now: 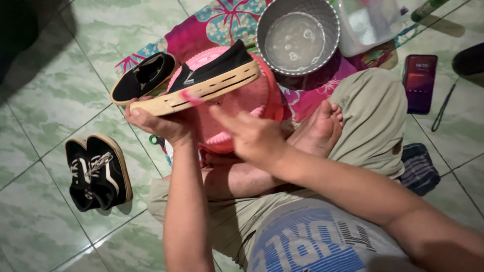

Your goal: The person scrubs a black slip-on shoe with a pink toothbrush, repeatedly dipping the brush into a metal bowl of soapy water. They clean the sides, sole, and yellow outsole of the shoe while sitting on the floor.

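Nearby, I saw a bowl of soapy water (296,38), a phone (419,82) and a laced pair of black shoes (98,172) on the tiled floor. Over a pink basin (252,98), my left hand (159,122) gripped a black slip-on shoe (206,75) with a tan sole; my right hand (249,133), blurred, closed on a pink brush (191,96) against its sole.

Left hand (159,122) holds black slip-on shoe (212,78) over pink basin (252,100).

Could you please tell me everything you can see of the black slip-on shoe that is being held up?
The black slip-on shoe has a dark, fabric-looking upper and a thick tan sole with dark grooves along its side. It lies tipped on its side, sole edge toward the camera, above a pink basin. The left hand grips one end from below; the right hand holds a blurred pink brush against the sole.
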